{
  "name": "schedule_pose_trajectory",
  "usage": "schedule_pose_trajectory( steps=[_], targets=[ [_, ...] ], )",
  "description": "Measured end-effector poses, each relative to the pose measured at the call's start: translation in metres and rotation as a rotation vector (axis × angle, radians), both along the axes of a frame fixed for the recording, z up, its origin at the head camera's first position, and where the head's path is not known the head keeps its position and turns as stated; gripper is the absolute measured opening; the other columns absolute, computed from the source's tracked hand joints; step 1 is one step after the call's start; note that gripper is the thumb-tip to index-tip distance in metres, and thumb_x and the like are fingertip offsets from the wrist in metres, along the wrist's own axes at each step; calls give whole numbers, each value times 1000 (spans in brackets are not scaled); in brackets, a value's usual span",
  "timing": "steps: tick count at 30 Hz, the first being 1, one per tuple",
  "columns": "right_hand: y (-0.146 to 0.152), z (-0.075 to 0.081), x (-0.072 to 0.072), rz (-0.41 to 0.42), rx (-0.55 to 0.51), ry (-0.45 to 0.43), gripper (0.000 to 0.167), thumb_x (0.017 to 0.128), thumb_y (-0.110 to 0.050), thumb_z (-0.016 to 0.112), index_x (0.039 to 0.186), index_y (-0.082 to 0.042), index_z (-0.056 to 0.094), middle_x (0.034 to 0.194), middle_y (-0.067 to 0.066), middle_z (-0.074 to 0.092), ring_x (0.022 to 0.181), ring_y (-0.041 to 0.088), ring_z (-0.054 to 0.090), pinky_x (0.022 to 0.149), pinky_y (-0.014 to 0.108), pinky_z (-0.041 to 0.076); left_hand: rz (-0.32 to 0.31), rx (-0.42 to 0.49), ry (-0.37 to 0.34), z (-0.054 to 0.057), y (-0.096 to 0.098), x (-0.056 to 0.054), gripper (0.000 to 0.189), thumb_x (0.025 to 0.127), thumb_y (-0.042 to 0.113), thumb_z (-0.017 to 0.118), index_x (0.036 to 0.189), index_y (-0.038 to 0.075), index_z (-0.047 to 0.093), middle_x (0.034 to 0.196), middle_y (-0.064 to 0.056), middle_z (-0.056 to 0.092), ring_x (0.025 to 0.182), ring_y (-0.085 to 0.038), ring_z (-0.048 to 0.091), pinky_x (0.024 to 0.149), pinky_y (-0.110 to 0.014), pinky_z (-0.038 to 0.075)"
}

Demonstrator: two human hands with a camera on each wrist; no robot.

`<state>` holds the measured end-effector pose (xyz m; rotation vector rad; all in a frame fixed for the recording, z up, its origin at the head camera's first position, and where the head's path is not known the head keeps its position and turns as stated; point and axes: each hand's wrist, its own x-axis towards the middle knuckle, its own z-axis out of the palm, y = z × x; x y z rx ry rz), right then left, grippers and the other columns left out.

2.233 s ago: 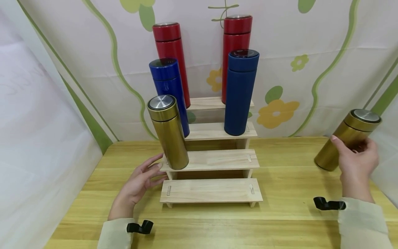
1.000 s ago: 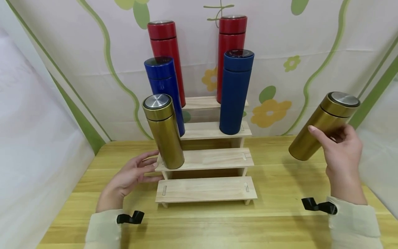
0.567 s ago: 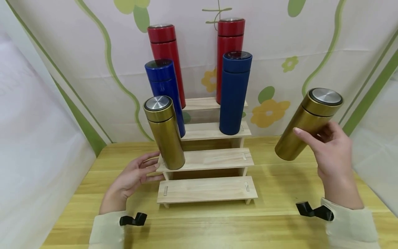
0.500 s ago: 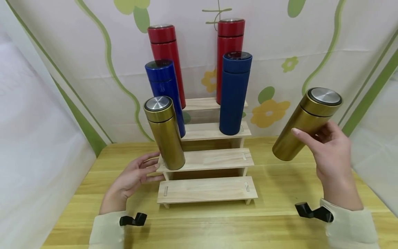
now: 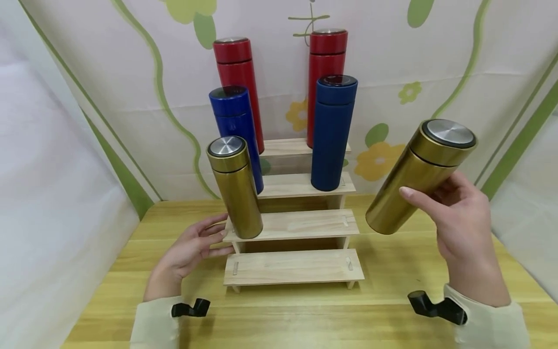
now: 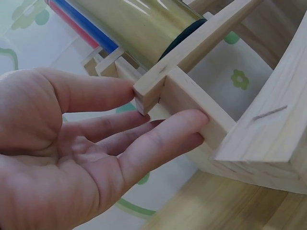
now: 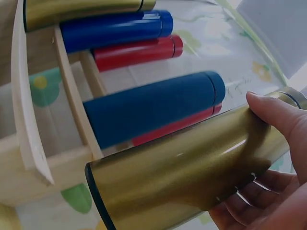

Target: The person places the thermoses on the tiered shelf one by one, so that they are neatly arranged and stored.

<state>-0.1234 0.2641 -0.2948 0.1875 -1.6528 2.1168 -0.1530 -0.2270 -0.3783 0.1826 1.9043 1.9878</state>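
In the head view my right hand (image 5: 462, 218) grips a gold vacuum flask (image 5: 414, 184) with a steel-topped lid. It is raised and tilted right of the stepped wooden rack (image 5: 292, 269), its base toward the rack. The right wrist view shows my thumb on one side of this flask (image 7: 182, 163) and fingers curled beneath. My left hand (image 5: 187, 249) touches the left end of the rack's second step from the front, its fingers fairly straight. Up close, the fingertips (image 6: 194, 120) rest at the board's corner and side panel. Another gold flask (image 5: 237, 194) stands upright on that step's left end.
Behind, a shiny blue flask (image 5: 240, 126) and a matte navy flask (image 5: 333, 135) stand on the third step. Two red flasks, left (image 5: 240, 77) and right (image 5: 324, 63), stand on the top step. The rack sits on a wooden table (image 5: 305, 322) before a flower-print cloth (image 5: 270, 29).
My right hand has lifted the gold flask from the right side of the table and carried it left toward the rack, tilting it further. The left hand has stayed at the rack.
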Motion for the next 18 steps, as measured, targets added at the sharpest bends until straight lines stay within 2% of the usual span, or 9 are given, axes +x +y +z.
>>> schedule_pose_trajectory(
  steps=[11,18],
  targets=[
    [-32,10,-1,72,102,13,63,84,16,82,143,-2,66,125,6,76,109,19,73,89,21,63,5,-25,12,-2,1,-2,70,111,6,55,170,-1,18,174,-32,18,157,-47,34,107,-46,61],
    [-51,10,-10,78,246,-65,58,84,1,90,137,-12,70,124,1,75,109,18,71,90,17,60,4,-12,8,-4,1,-1,71,111,6,54,171,-1,16,176,-33,12,160,-51,26,107,-46,61]
  ],
)
